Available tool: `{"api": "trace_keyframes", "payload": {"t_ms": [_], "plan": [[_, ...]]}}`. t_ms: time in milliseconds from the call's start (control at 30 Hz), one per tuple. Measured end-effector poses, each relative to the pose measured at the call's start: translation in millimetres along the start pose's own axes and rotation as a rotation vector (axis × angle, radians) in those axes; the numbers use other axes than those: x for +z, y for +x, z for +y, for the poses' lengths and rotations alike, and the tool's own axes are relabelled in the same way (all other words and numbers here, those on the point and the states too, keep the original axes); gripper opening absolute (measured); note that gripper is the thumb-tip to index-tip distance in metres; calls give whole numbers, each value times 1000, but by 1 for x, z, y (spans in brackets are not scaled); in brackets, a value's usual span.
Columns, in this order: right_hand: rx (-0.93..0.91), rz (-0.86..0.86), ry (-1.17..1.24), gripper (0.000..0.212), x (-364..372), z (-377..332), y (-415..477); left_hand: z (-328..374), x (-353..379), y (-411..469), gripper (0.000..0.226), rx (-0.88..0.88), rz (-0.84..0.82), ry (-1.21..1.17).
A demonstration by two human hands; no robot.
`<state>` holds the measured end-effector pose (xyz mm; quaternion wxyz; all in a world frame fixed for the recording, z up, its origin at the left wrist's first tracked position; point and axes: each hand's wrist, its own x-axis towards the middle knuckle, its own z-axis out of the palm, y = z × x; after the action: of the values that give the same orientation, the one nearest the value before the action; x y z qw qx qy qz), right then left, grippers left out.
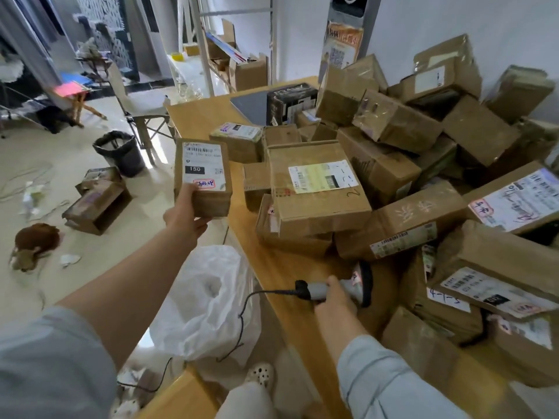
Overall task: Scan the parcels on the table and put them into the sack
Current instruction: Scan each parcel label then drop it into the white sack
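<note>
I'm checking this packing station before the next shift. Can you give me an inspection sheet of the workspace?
Surface: wooden table, mostly buried under boxes.
Job's things: small parcel held up, label facing the camera; scanner lying on the table; white sack open beside the table; parcel pile.
Clutter: two boxes, paper scraps and a bin on the floor.
Grips: left hand holds the parcel; right hand holds the scanner.
Cables: scanner cord hangs off the table edge.
Surroundings: folding chair, shelving.

Left hand [187, 214] raised, grip closed; right hand [334, 300] low, clenched.
</note>
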<state>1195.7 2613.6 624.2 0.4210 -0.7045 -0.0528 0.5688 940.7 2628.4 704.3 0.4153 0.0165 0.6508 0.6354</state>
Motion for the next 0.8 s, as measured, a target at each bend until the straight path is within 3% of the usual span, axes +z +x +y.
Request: {"api": "trace_keyframes", "payload": {"t_ms": [67, 133, 467, 633, 800], "plan": [[71, 2, 86, 32, -13, 1, -14, 3, -4, -9, 72, 1, -38, -11], [10, -72, 126, 14, -22, 3, -29, 5, -7, -23, 79, 18, -83, -23], [-397, -753, -27, 12, -54, -60, -113, 9, -10, -85, 72, 229, -233, -38], [-530, -867, -172, 4, -42, -97, -143, 22, 6, -87, 54, 264, -333, -73], [-503, -841, -184, 20, -3, -126, -154, 57, 34, -57, 53, 278, -398, -20]]}}
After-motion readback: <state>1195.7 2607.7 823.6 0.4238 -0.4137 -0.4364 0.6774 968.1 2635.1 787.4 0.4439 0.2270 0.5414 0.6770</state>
